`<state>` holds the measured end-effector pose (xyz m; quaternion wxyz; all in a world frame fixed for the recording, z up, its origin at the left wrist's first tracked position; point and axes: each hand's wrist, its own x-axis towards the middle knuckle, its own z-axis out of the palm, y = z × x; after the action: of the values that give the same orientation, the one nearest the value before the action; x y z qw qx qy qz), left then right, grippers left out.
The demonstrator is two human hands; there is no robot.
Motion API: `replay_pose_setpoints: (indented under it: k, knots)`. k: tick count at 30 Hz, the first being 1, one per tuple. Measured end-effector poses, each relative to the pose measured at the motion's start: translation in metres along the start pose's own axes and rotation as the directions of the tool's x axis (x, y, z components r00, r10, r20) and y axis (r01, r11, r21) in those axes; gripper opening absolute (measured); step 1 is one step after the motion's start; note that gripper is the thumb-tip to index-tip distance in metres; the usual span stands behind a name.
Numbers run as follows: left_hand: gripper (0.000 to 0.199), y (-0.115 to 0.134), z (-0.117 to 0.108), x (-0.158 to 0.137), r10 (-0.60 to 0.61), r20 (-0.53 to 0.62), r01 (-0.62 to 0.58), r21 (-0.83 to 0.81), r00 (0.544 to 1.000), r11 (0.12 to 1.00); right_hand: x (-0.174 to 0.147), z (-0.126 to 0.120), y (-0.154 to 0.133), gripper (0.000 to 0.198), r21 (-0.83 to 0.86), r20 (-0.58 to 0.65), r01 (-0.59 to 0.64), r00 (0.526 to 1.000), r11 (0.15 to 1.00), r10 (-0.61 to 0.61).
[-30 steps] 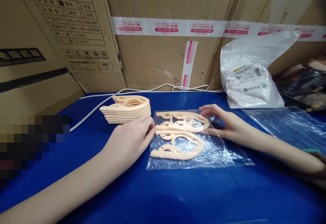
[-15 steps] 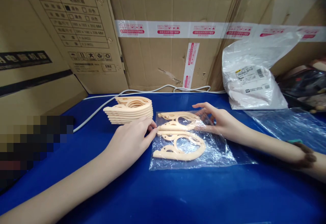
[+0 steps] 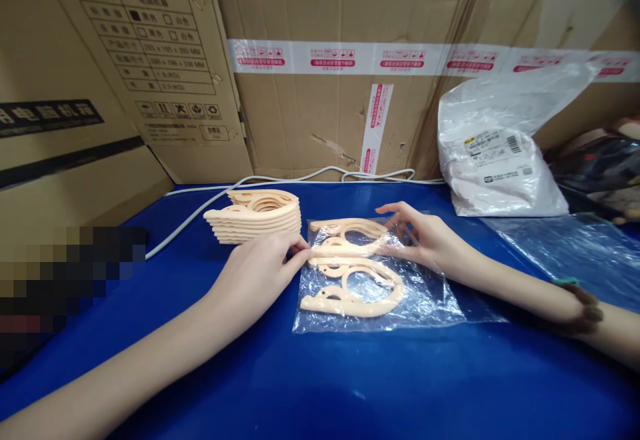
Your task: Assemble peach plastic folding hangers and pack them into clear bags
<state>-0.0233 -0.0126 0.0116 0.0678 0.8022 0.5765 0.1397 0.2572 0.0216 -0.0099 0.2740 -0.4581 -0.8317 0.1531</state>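
Two beige folding hangers [image 3: 373, 308] lie side by side within a clear plastic bag [image 3: 430, 310]. My left hand [image 3: 265, 260] has thumb and forefinger pinched at the bag's left edge, by the ends of the hangers. At the right end of the upper hanger [image 3: 335, 251], my right hand [image 3: 425, 233] has its thumb and fingers around the curve. Its index finger stretches out past the upper side, and film partly covers the fingertips. Just behind my left hand stands a neat stack of similar beige hangers [image 3: 253, 220].
A white cable [image 3: 195, 217] runs along the back of the blue table [image 3: 380, 380]. Cardboard boxes [image 3: 310, 113] wall in the back and left. A white plastic bag [image 3: 500, 173] stands at the back right, with flat clear bags [image 3: 565, 240] in front of it.
The upper hanger lies slightly flatter under the film. My right hand has shifted a touch to the left; my left hand stays pinched at nearly the same spot.
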Motion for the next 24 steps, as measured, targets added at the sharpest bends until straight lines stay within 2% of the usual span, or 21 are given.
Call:
replay_pose_setpoints:
  k: [6,14,24]
  knots:
    - [0.024,-0.0012,0.0031,0.0026,0.019,-0.036,-0.019,-0.008,0.999,1.0,-0.0008,0.0001,-0.0009,0.059,-0.033,0.0,0.002,1.0,0.999,-0.002]
    - [0.029,0.0014,-0.0023,0.0039,-0.024,-0.007,0.024,0.037,1.0,0.999,-0.0074,0.0004,-0.0002,0.061,-0.187,-0.024,0.047,0.998,0.981,-0.052]
    - [0.028,0.0001,0.0019,0.0051,-0.009,-0.006,0.009,0.03,1.0,0.999,-0.0071,0.001,0.0021,0.057,-0.166,-0.025,0.054,0.998,0.985,-0.059]
